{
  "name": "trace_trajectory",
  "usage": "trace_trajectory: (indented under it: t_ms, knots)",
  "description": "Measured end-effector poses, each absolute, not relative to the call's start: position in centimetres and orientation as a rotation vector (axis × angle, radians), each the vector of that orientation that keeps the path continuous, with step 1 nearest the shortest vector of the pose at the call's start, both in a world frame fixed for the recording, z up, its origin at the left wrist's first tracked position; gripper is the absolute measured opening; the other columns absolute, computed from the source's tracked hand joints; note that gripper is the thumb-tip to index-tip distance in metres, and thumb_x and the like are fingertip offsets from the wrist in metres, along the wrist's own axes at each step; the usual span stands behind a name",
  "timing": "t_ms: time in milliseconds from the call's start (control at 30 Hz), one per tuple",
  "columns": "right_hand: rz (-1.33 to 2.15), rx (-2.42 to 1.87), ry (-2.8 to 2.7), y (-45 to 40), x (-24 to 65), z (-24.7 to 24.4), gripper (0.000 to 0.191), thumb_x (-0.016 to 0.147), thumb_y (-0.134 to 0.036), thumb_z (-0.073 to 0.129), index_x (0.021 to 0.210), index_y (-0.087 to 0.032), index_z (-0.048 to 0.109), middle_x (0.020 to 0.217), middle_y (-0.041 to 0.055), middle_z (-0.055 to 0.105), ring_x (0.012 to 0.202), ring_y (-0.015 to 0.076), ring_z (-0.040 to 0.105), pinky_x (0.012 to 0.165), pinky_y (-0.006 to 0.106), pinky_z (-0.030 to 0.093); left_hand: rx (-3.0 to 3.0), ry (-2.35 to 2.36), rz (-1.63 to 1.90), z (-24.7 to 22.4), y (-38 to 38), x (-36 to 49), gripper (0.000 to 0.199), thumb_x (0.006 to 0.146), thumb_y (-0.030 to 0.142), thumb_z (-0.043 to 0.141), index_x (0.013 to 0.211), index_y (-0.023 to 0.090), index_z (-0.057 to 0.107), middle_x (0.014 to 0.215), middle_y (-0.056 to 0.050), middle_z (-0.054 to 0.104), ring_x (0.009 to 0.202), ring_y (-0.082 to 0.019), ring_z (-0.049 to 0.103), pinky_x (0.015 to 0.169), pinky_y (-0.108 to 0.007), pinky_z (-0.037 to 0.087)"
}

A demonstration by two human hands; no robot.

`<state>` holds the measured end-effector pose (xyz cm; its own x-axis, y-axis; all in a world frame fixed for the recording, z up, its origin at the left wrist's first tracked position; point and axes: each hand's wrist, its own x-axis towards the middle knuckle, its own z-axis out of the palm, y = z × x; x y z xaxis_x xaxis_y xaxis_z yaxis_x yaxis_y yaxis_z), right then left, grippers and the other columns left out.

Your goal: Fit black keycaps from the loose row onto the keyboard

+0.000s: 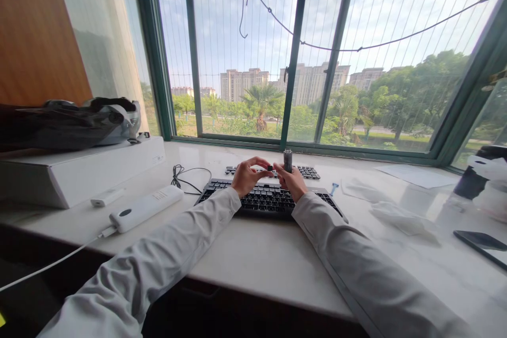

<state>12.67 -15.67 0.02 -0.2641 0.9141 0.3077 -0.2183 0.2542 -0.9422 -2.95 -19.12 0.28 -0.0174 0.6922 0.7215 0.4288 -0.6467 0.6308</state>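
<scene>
My left hand (249, 175) is raised over the keyboard, thumb and fingertips pinching a small black keycap (270, 168). Close beside it, my right hand (293, 182) is wrapped round a dark, upright cylinder (288, 161) with a lighter top end; its exact kind I cannot make out. Its fingertips come near the keycap, but whether they touch it is unclear. Below both hands lies a black keyboard (267, 205), partly hidden by my wrists and sleeves. Rows of loose black keycaps (309, 172) are laid out behind it.
A small blue tool (334, 188) lies right of the keyboard, near crumpled clear plastic bags (404, 219). A phone-like dark slab (481, 243) is at far right. On the left are a white power strip (148, 207), a black cable (186, 179) and a white box (106, 169).
</scene>
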Motion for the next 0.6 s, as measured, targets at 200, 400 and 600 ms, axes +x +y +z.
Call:
trace_trajectory:
  t_ms: [200,400,600]
  knots:
    - [1.186,-0.693,-1.529,-15.5,12.65,-0.39,0.042,0.058,-0.057,0.073,0.069,-0.017,0.06,0.044,-0.0062,0.039,0.038,0.0067,0.03,0.036,0.022,0.021,2.042,1.259,1.705,0.37,-19.16,-3.13,0.037,0.071,0.047,0.069,0.093,0.017,0.067,0.092,-0.006,0.07,0.086,-0.019,0.063,0.061,-0.024,0.044]
    - [1.06,-0.721,-1.59,-15.09,12.85,-0.69,0.044,0.06,-0.059,0.07,0.068,-0.017,0.063,0.045,-0.0042,0.041,0.042,0.0083,0.034,0.039,0.023,0.024,2.085,1.34,1.669,0.34,-19.39,-3.1,0.039,0.072,0.05,0.067,0.096,0.019,0.067,0.093,-0.005,0.07,0.084,-0.018,0.063,0.062,-0.024,0.044]
    - [0.998,-0.733,-1.637,-14.84,12.95,-0.91,0.046,0.062,-0.061,0.066,0.072,-0.017,0.064,0.048,-0.0033,0.044,0.044,0.0095,0.037,0.041,0.024,0.027,2.138,1.322,1.643,0.49,-19.61,-3.08,0.036,0.079,0.047,0.061,0.103,0.02,0.068,0.098,-0.006,0.069,0.084,-0.017,0.062,0.059,-0.022,0.043]
